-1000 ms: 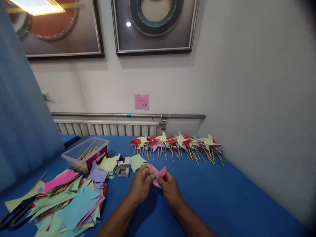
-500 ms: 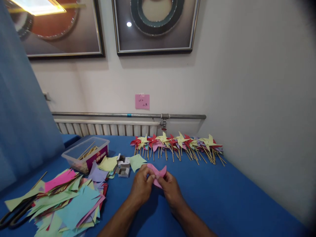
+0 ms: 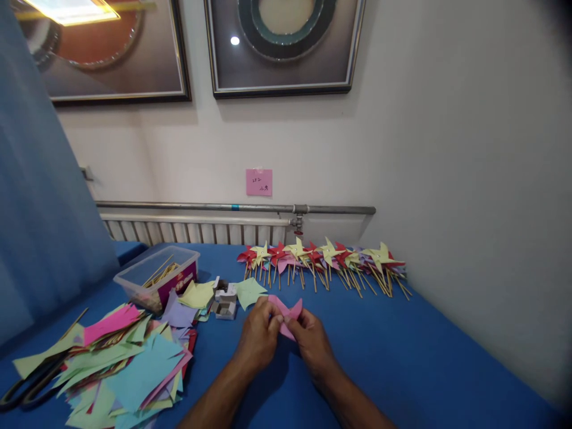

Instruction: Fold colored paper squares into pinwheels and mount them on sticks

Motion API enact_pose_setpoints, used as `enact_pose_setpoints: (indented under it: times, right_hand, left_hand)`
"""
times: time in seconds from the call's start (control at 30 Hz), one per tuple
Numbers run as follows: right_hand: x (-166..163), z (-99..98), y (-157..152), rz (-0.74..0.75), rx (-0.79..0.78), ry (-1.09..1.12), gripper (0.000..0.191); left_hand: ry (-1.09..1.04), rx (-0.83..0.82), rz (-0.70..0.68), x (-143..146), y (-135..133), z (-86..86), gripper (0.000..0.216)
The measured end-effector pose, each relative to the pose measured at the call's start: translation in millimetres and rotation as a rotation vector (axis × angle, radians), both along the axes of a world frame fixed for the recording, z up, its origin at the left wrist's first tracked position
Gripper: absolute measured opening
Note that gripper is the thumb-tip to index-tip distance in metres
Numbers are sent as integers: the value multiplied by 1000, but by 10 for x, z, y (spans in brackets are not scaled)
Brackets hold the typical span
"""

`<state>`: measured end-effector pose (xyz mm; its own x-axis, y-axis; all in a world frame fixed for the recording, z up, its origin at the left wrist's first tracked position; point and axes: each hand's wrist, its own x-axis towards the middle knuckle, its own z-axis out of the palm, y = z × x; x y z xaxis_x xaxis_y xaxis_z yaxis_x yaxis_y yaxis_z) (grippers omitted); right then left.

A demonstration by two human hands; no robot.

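Note:
A pink paper pinwheel (image 3: 292,311), partly folded with its tips bent inward, is held between both my hands above the blue table. My left hand (image 3: 260,331) pinches its left side, thumb near the centre. From the right, my right hand (image 3: 310,338) grips it, with thumb and fingers closed on the paper by the middle. My fingers cover part of the folds. Just behind my left hand lies a pale green paper square (image 3: 249,292), next to a small open white box (image 3: 225,301).
Finished pinwheels on sticks (image 3: 322,259) lie in a row along the back. At left are a heap of coloured cut paper (image 3: 138,369), black-handled scissors (image 3: 38,381) and a clear plastic tub (image 3: 156,280) holding sticks. A wall (image 3: 469,208) borders the table's right side.
My hands keep almost the same hold on the pink paper. The whole view has shifted very slightly; nothing else has visibly moved.

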<state>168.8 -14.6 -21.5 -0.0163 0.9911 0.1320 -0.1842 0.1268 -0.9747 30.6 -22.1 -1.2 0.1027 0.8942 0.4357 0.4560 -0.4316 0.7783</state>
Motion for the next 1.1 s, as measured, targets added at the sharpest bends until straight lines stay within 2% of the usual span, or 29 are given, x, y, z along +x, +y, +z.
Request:
enact_pose_setpoints:
  times: [0.23,0.5,0.87,1.0,1.1]
  right_hand:
    - [5,54,-34,-22,19,-50,40]
    - [8,111,-59,21,-4,-25,40]
    - [8,12,19,65,21,5,40]
    - [14,-15,47,42,6,22,41]
    - [13,2,39,21,-27,57,42]
  left_hand:
    - [-28,-9,-3,7,-4,21,16]
    - [-41,-20,-10,3,9,18,17]
    - [-49,-57,13,-10,44,-12,16]
    - [-126,-57,17,-9,49,-7,15]
    - [-297,-176,71,-24,78,-10,14]
